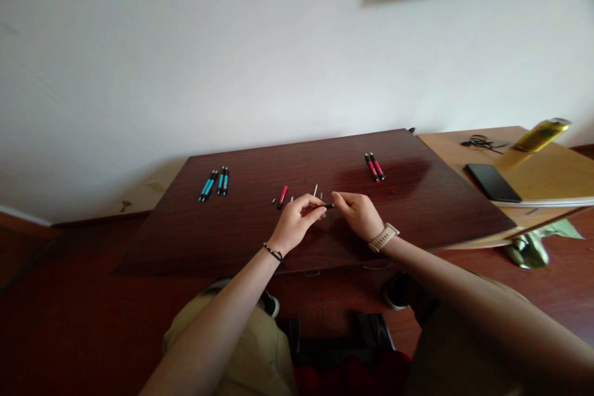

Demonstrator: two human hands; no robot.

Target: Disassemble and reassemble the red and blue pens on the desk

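Black pen part (330,206) was up between both hands, over the front-middle stretch of the dark wood table (260,229). Left hand (301,216) had it pinched between thumb and fingertips, piece poking out toward the right. Right hand (361,213) sat just beside the free end, fingers curled in, thumb near the index; couldn't tell if it touched the part or gripped anything.

Just beyond the hands: thin white rod (316,189) on the tabletop. Left of that, red barrel (283,197) with a black end, lying at a slant, tiny pinkish piece (273,201) just beside it.

Farther out: two red-and-black pens (379,167) side by side, right of the hands toward the back. Four blue-and-black pens (225,181) at left, in two pairs.

Right of the table, lighter wood cabinet (568,167): black phone (492,183), coiled black cable (482,143), yellow can (542,135), blurred.
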